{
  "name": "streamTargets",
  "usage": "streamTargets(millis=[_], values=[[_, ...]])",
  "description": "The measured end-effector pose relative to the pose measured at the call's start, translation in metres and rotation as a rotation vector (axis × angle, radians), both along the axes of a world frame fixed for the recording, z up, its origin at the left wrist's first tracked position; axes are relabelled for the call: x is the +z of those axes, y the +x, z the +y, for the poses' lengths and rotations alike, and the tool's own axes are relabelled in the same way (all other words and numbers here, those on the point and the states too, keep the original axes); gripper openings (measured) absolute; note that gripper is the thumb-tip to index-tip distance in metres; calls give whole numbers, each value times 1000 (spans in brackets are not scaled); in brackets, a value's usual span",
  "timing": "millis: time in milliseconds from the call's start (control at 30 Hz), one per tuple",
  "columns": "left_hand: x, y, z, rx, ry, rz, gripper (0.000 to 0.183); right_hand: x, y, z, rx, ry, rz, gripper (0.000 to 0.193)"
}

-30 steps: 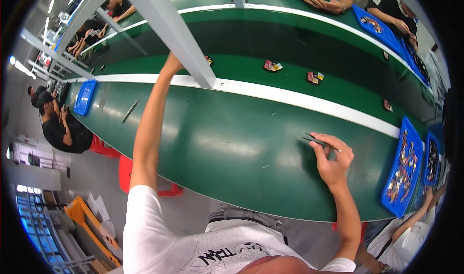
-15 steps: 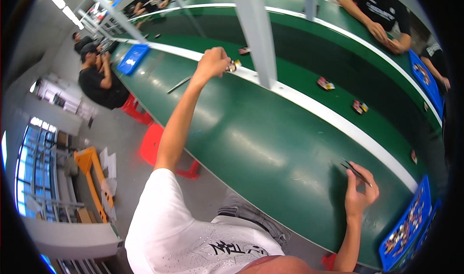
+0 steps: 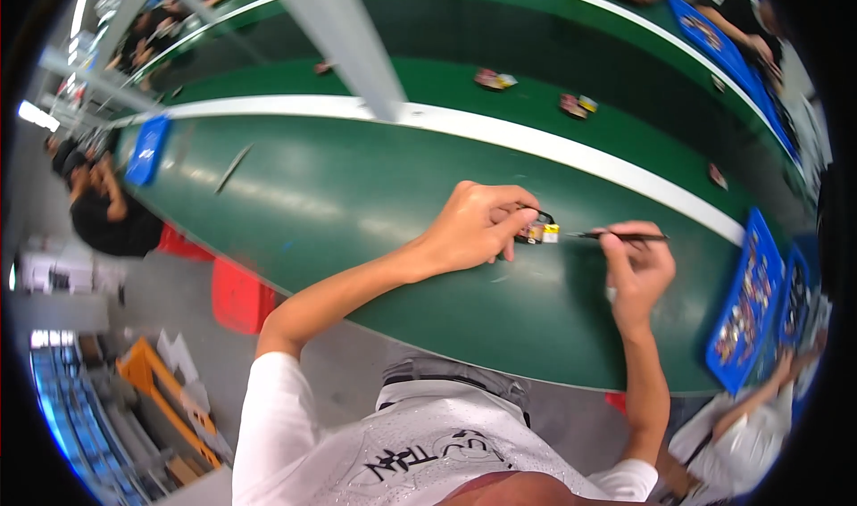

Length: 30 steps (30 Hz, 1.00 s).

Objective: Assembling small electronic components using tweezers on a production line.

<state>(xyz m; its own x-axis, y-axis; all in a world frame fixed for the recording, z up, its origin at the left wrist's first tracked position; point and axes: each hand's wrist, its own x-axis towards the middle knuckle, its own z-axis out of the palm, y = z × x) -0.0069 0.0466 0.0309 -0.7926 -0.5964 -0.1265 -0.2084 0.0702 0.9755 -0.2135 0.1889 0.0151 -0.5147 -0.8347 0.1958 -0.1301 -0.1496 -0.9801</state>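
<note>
Over the middle of the green table, my left hand (image 3: 478, 228) is closed on a small electronic part (image 3: 539, 232) with a yellow label and a short black wire loop. Its exact kind is too small to make out, and my fingers cover its left side. My right hand (image 3: 639, 272) pinches dark, slim tweezers (image 3: 629, 236), held level. Their tips point left toward the part, with a small gap between them.
Similar small parts (image 3: 494, 78) lie on the green conveyor belt (image 3: 428, 76) behind a white rail (image 3: 500, 129). Blue trays of small pieces (image 3: 743, 314) stand at the right. A thin metal tool (image 3: 234, 168) and a blue tray (image 3: 147, 149) lie left. A grey post (image 3: 348, 37) rises by the rail.
My left hand has come from the rail back to the table's middle, bringing the small part. My right hand has turned the tweezers to point left at it. The view has swung right.
</note>
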Motion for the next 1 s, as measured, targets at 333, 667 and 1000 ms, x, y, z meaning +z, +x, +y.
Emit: streamTargets(millis=[333, 667, 1000], values=[[-32, -25, 22, 183, -302, 209, 20, -8, 8, -1, -24, -99, 259, 16], [-47, -36, 29, 192, -362, 249, 18, -17, -1, 2, -28, 0, 328, 13], [-49, -39, 33, 155, -425, 296, 19, -6, -8, 6, 45, 208, -141, 13]])
